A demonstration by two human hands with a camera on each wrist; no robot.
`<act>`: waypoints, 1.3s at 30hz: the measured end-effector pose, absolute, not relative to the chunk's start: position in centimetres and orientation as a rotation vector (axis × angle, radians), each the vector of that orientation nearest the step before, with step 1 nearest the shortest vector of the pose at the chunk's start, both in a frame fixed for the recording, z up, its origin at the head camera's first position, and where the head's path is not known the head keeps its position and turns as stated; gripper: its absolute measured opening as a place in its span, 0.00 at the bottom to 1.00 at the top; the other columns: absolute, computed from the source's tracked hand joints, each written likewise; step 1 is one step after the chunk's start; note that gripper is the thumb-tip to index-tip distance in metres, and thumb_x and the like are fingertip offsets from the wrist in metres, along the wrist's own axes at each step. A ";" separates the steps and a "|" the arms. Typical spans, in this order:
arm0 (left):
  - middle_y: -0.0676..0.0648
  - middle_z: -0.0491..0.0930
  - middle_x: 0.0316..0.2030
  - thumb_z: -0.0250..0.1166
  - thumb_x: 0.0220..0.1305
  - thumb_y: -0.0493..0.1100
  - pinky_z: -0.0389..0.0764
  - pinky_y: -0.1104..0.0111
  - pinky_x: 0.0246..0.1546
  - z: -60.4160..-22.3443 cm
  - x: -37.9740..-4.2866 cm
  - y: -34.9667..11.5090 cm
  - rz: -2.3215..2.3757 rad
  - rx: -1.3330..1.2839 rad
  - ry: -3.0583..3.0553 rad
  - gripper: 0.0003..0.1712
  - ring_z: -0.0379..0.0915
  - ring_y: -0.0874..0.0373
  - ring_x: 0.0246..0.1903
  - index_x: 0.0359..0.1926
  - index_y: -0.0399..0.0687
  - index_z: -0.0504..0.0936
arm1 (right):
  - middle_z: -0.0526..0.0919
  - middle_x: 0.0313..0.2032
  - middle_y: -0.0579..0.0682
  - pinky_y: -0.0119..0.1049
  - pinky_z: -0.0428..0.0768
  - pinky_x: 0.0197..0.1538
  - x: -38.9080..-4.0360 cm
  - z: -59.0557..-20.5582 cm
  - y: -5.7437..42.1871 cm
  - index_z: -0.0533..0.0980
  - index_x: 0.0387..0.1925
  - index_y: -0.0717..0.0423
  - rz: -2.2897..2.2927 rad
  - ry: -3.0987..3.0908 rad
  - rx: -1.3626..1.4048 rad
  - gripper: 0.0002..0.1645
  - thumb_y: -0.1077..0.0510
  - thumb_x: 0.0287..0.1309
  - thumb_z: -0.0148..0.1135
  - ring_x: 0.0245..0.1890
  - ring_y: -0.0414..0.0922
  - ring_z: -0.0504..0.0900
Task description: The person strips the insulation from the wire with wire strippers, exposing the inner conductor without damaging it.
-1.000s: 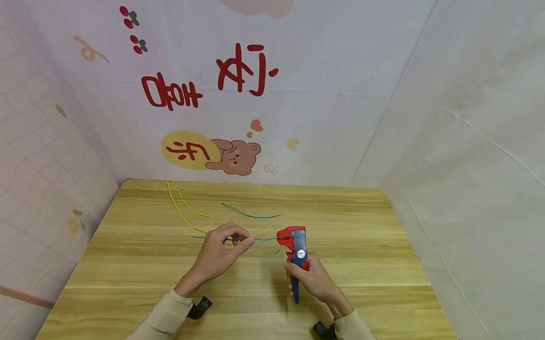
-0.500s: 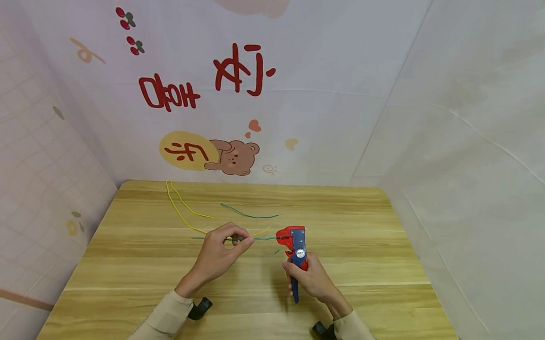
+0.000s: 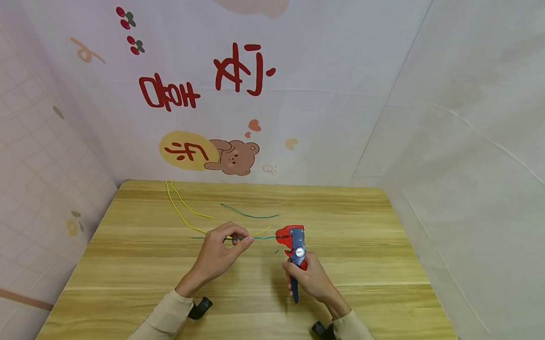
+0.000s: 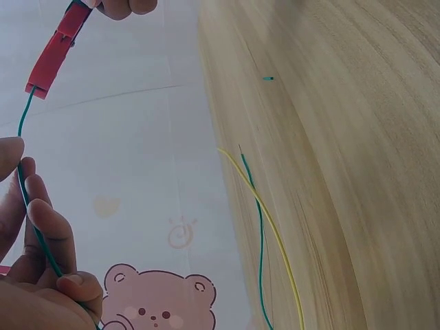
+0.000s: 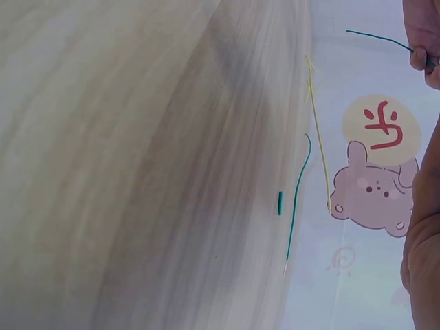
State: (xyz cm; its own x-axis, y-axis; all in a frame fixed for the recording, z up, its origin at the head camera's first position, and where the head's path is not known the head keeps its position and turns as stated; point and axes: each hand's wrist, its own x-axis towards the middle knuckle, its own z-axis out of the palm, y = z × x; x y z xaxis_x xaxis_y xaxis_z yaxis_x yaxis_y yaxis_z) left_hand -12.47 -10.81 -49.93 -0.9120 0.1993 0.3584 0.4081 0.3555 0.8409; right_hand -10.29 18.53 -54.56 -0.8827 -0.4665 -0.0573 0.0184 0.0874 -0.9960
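Observation:
My left hand (image 3: 217, 253) pinches a thin green wire (image 3: 265, 238) between thumb and fingertips, above the table. In the left wrist view the wire's tail runs down across the curled fingers of that hand (image 4: 51, 237). The wire's other end enters the mouth of a red and blue wire stripper (image 3: 298, 242). My right hand (image 3: 316, 279) grips the stripper's handles, its head pointing left toward the pinching fingers. From the left wrist, the stripper's red head (image 4: 51, 65) shows with the wire going in; the end inside is hidden.
On the wooden table (image 3: 350, 268) lie a long bent yellow wire (image 3: 178, 209) and a second green wire (image 3: 247, 214) with a bare tip. A short green scrap (image 3: 277, 251) lies left of the stripper. A printed wall (image 3: 321, 137) stands behind the table.
Hardly anything differs: the stripper's head has shifted very slightly left and up. My left hand keeps its pinch on the green wire.

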 end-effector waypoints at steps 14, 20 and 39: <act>0.57 0.87 0.36 0.79 0.74 0.42 0.78 0.72 0.36 -50.0 -12.5 -11.0 -1.598 -0.539 -2.402 0.04 0.76 0.64 0.34 0.41 0.58 0.92 | 0.79 0.26 0.81 0.44 0.90 0.25 -10.2 -54.3 18.2 0.76 0.36 0.79 -1.814 2.060 -0.446 0.25 0.57 0.85 0.59 0.18 0.38 0.85; 0.57 0.87 0.36 0.79 0.74 0.41 0.78 0.71 0.36 -50.1 -12.5 -11.0 -1.582 -0.535 -2.398 0.04 0.76 0.65 0.34 0.41 0.57 0.92 | 0.79 0.24 0.77 0.44 0.90 0.25 -10.1 -54.3 18.1 0.78 0.33 0.70 -1.810 2.070 -0.449 0.23 0.57 0.85 0.58 0.17 0.38 0.84; 0.58 0.88 0.37 0.79 0.74 0.44 0.81 0.60 0.34 -50.1 -12.5 -11.0 -1.560 -0.533 -2.407 0.02 0.76 0.66 0.34 0.41 0.54 0.92 | 0.78 0.21 0.68 0.41 0.87 0.25 -10.1 -54.4 18.0 0.77 0.35 0.71 -1.826 2.062 -0.421 0.21 0.57 0.85 0.59 0.18 0.39 0.82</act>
State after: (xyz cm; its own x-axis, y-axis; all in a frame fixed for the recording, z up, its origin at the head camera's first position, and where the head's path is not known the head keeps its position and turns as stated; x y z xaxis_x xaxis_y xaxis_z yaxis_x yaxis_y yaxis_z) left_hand -12.47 -11.02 -50.13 -0.9091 0.1792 0.3761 0.4165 0.3693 0.8308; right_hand -10.11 17.98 -54.44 -0.8931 -0.4451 -0.0657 0.0113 0.1236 -0.9923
